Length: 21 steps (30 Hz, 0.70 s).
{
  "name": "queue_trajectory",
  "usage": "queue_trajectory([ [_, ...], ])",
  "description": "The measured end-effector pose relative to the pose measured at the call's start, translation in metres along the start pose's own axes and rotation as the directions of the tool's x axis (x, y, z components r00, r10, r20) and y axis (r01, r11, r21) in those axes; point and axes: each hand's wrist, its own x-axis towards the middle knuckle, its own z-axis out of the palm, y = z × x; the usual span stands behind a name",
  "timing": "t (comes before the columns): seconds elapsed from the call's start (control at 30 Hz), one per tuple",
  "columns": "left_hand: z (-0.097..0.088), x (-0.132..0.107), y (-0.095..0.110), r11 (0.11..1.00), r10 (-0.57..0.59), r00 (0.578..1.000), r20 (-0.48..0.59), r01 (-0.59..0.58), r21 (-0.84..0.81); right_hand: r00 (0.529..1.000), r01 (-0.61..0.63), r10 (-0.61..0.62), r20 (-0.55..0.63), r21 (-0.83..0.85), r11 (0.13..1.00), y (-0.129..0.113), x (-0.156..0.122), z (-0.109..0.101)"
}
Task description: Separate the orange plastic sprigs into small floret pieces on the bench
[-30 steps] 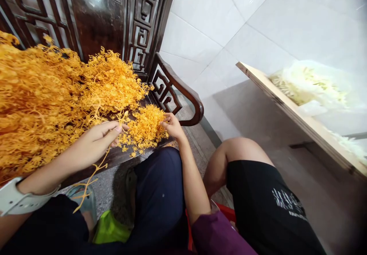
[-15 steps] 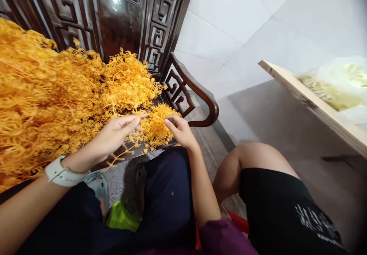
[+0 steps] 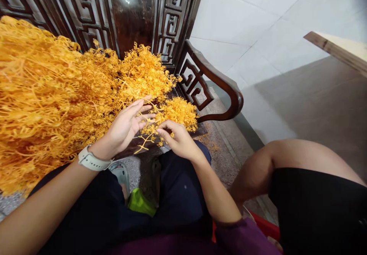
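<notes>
A yellow-orange branched plastic sprig (image 3: 144, 144) hangs in front of the bench edge. My right hand (image 3: 179, 140) is closed in a pinch at the upper end of it. My left hand (image 3: 126, 127) is held palm up just to the left, fingers stretched and spread. Thin sprig stems cross near its fingertips; I cannot tell whether they touch. Behind my right hand lies a small heap of yellow-orange sprigs (image 3: 182, 111) on the dark wooden bench (image 3: 129, 148). A much larger pile of the same sprigs (image 3: 63, 94) is left of my left hand.
The bench has a carved armrest (image 3: 226, 83) at its right end and a carved backrest (image 3: 132, 21) behind. Another person's bare knee (image 3: 289, 153) is close on my right. A wooden board edge (image 3: 338, 52) juts in at the upper right. A bright green object (image 3: 142, 203) lies between my legs.
My left hand has opened from a pinch and turned palm up. My right hand has moved from the small heap to the sprig and pinches it. The view has shifted, moving the bench rightward.
</notes>
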Motion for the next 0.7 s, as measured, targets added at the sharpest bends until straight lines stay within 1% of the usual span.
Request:
queue_trajectory([
  [0.1,-0.005,0.0,0.003,0.985,0.043,0.993,-0.11,-0.024,0.171,0.994,-0.018,0.018,-0.105,0.005,1.0,0.005,-0.002,-0.004],
  [0.2,-0.009,0.002,0.006,0.971,0.05,0.985,-0.168,-0.009,0.237,0.971,-0.03,0.05,-0.234,0.09,0.996,0.011,-0.004,-0.006],
  [0.27,-0.011,0.004,0.007,0.963,0.07,0.978,-0.197,-0.015,0.271,0.943,-0.004,0.061,-0.327,0.173,0.985,0.014,-0.004,-0.006],
  [0.33,-0.012,0.005,0.008,0.945,0.1,0.971,-0.217,-0.025,0.327,0.906,0.04,0.057,-0.42,0.22,0.975,0.016,-0.003,-0.007],
  [0.4,-0.013,0.005,0.01,0.922,0.124,0.971,-0.206,-0.036,0.386,0.85,0.086,0.041,-0.526,0.214,0.973,0.016,0.0,-0.008],
  [0.47,-0.014,0.005,0.011,0.901,0.127,0.978,-0.167,-0.043,0.431,0.761,0.127,0.007,-0.648,0.16,0.979,0.016,0.003,-0.011],
  [0.53,-0.015,0.004,0.012,0.89,0.118,0.986,-0.119,-0.052,0.454,0.64,0.152,-0.041,-0.767,0.075,0.986,0.014,0.005,-0.019],
  [0.57,-0.015,0.004,0.012,0.882,0.114,0.989,-0.093,-0.058,0.467,0.566,0.161,-0.073,-0.821,0.023,0.987,0.013,0.003,-0.027],
  [0.6,-0.015,0.003,0.012,0.874,0.113,0.991,-0.068,-0.066,0.482,0.479,0.175,-0.116,-0.87,-0.035,0.984,0.012,-0.001,-0.036],
  [0.63,-0.015,0.003,0.012,0.863,0.112,0.993,-0.045,-0.075,0.5,0.382,0.188,-0.167,-0.909,-0.101,0.977,0.01,-0.008,-0.048],
  [0.67,-0.015,0.003,0.011,0.85,0.117,0.993,-0.026,-0.087,0.519,0.311,0.189,-0.213,-0.926,-0.16,0.969,0.008,-0.018,-0.062],
  [0.7,-0.016,0.003,0.01,0.837,0.123,0.992,-0.015,-0.096,0.539,0.262,0.179,-0.259,-0.93,-0.217,0.96,0.006,-0.031,-0.078],
])
